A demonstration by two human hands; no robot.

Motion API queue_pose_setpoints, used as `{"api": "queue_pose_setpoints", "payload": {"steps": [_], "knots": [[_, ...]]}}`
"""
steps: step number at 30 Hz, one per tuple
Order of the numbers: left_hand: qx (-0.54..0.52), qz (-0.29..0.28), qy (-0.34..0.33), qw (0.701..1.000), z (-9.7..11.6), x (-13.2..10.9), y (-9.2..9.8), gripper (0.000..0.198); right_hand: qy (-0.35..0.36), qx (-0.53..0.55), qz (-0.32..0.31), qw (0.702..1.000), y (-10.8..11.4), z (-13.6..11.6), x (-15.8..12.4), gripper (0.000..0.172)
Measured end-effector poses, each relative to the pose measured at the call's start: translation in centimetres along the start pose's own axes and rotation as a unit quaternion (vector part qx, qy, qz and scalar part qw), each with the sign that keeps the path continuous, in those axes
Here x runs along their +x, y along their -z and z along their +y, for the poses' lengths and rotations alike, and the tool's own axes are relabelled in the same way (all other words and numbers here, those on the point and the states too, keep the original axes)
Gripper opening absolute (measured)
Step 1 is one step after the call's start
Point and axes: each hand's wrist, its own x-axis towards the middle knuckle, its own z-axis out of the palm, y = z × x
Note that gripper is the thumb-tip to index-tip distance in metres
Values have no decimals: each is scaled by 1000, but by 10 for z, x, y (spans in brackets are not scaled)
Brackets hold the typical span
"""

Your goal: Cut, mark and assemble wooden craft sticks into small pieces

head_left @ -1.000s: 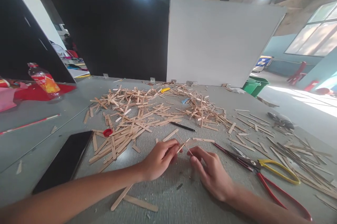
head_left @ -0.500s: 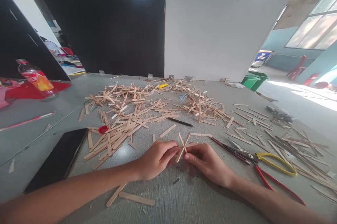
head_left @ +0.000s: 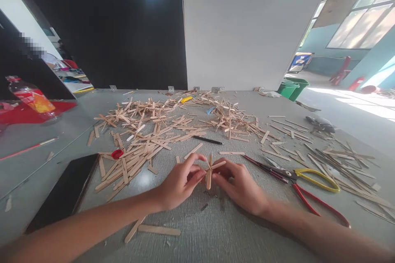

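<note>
A small star of crossed craft sticks (head_left: 209, 180) is held up in front of me, just above the table. On its left side, my left hand (head_left: 182, 182) pinches it between thumb and fingers. My right hand (head_left: 242, 182) closes on its right side, with fingertips around the arm that points right. Where the sticks meet is partly hidden by my fingers. Close by my right hand lie scissors (head_left: 291, 175) with one yellow and one red handle, blades parted, and a dark red pen-like stick (head_left: 262, 167). A loose craft stick (head_left: 159, 230) rests below my left wrist.
Heaped craft sticks (head_left: 148, 147) spread beyond my hands, with a black pen (head_left: 207, 140), a red cap (head_left: 117, 154) and a yellow object (head_left: 186, 99) among them. A black phone-like slab (head_left: 63, 193) and a bottle (head_left: 32, 98) stand left. Thin strips (head_left: 345, 168) lie right.
The stick star has turned in my fingers, so one arm now points nearly straight down. My left index finger has lifted and curved. The view has swung slightly right.
</note>
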Motion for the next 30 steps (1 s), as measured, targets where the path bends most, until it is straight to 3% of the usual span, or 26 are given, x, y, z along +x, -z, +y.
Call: {"api": "queue_pose_setpoints", "payload": {"steps": [2, 4, 8, 10, 13, 18, 23, 27, 30], "knots": [[32, 14, -16, 999, -2, -2, -2, 26, 3, -70, 93, 993, -4, 3, -6, 12], [71, 23, -36, 997, -3, -4, -3, 36, 56, -118, 120, 984, -6, 6, -12, 7], [104, -3, -48, 993, -6, -7, -2, 43, 241, -171, 15, 955, -5, 6, -18, 22], [113, -18, -46, 992, -8, -7, -1, 40, 271, -193, -26, 943, -4, 4, -17, 21], [120, -26, -37, 992, -10, -6, 0, 36, 263, -178, -12, 948, -4, 3, -15, 12], [72, -42, 4, 997, -5, 0, 1, 33, 246, -152, 59, 955, -6, 7, -15, 13], [49, -48, 21, 997, -4, 2, 1, 30, 215, -142, 39, 965, -6, 8, -15, 13], [15, -32, 39, 999, -5, 2, 1, 33, 133, -99, 46, 985, -4, 5, -16, 18], [-4, -20, 55, 998, -3, 3, 2, 37, 57, -100, 65, 991, -1, 3, -14, 10]]}}
